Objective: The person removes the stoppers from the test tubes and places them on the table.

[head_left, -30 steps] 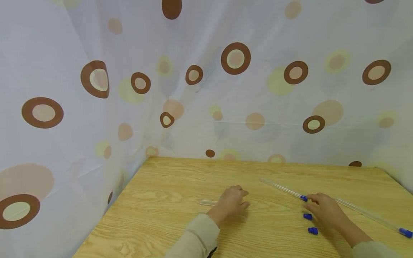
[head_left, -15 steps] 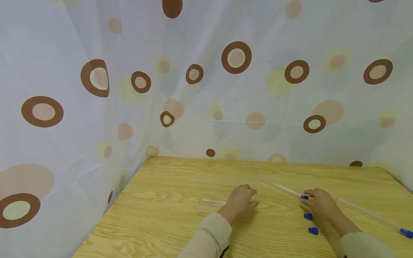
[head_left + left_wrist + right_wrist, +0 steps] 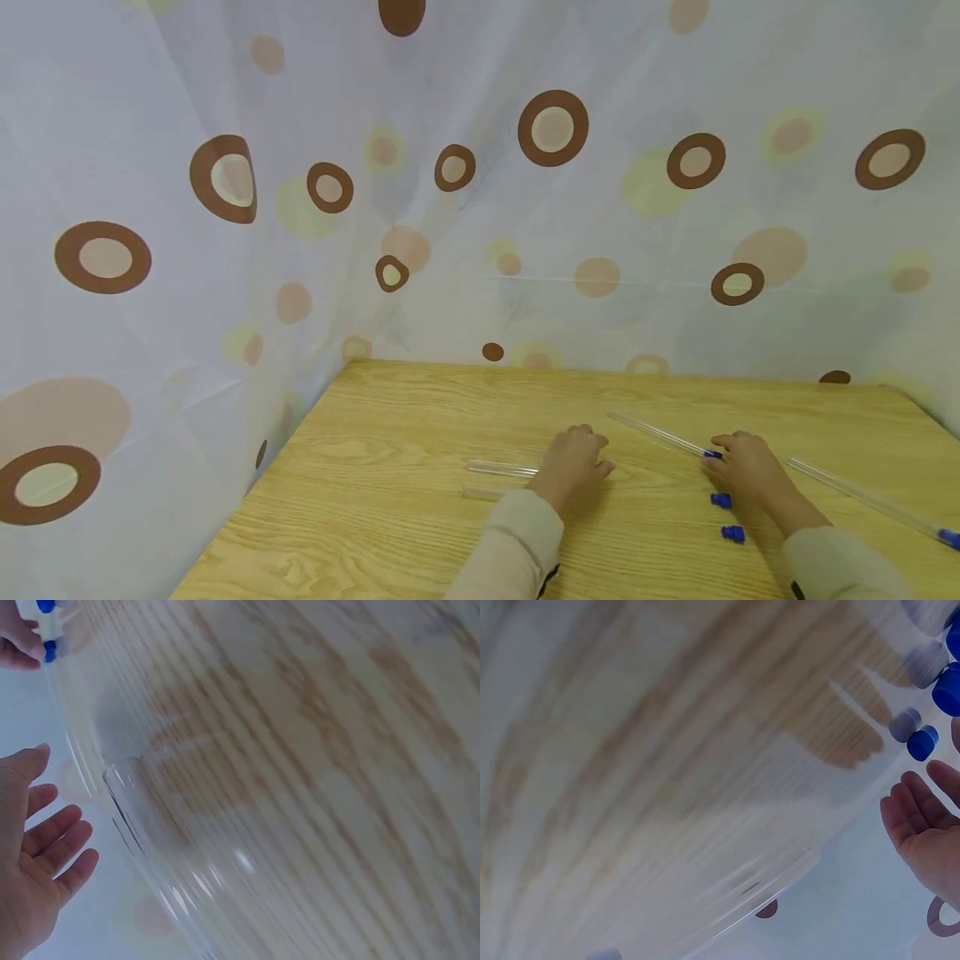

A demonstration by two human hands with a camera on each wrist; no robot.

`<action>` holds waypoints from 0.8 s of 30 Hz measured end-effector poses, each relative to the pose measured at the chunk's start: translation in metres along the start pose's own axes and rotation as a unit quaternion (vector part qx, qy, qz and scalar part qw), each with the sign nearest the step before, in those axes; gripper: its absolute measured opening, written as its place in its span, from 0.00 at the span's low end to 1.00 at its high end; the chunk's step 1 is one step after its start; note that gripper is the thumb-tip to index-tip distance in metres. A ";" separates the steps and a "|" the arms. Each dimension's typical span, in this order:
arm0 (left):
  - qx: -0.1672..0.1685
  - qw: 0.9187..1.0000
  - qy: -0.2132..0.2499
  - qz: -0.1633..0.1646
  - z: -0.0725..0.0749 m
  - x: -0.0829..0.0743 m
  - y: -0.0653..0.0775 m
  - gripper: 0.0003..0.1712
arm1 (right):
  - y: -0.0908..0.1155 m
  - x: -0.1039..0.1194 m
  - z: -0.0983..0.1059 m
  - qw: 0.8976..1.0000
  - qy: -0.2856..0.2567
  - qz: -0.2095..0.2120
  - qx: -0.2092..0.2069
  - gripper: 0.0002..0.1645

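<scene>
My left hand [image 3: 572,462] is over the middle of the table, its fingers spread and holding nothing. Past its wrist lie two clear thin tubes; the upper tube [image 3: 501,468] is partly hidden by the hand and the lower tube [image 3: 483,492] by the sleeve. The left wrist view shows the same open palm [image 3: 37,862] beside the tube ends. At the near end of a third clear tube [image 3: 652,430] sits a blue cap [image 3: 712,455], with the fingertips of my right hand [image 3: 753,471] right at it. Two loose blue caps, a farther cap [image 3: 721,501] and a nearer cap [image 3: 733,533], lie below that hand.
A fourth clear tube [image 3: 862,498], with a blue cap [image 3: 948,538] at its near end, lies slanted at the right. A pale curtain [image 3: 555,225] with brown circles hangs behind and left of the wooden table [image 3: 360,517].
My left hand has slid right, leaving more of the two left tubes in sight. My right hand has shifted slightly, its fingertips now covering part of the third tube's cap. The head view tilts slightly.
</scene>
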State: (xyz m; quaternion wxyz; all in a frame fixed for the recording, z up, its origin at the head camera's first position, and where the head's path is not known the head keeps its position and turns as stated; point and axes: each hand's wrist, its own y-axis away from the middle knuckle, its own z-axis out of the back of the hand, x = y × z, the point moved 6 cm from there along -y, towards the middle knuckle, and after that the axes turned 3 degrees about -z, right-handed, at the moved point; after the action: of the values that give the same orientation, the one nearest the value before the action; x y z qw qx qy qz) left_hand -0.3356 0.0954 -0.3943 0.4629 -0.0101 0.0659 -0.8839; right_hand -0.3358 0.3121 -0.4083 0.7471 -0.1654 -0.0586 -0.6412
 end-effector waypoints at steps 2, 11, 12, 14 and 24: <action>0.005 1.000 0.007 0.009 0.000 -0.002 0.000 0.20 | -0.002 -0.002 -0.002 1.000 0.003 -0.002 0.007 0.26; 0.007 1.000 0.015 0.012 -0.006 -0.014 -0.004 0.19 | -0.008 -0.010 -0.006 1.000 0.020 0.005 0.020 0.25; 0.005 1.000 0.011 0.011 -0.007 -0.015 -0.004 0.19 | -0.008 -0.010 -0.007 0.999 0.024 0.009 0.021 0.25; 0.006 1.000 0.008 0.012 -0.008 -0.016 -0.005 0.18 | -0.009 -0.008 -0.009 0.999 0.034 0.020 0.017 0.23; 0.019 0.999 -0.024 0.020 -0.016 -0.021 -0.011 0.19 | -0.007 0.002 -0.012 0.998 0.047 0.027 0.013 0.21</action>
State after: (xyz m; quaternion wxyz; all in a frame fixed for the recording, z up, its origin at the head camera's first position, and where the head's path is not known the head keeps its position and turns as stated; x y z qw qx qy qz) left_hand -0.3341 0.1208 -0.4076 0.4825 -0.0213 0.0379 -0.8748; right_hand -0.3439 0.3054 -0.4176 0.7678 -0.1275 -0.0274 -0.6272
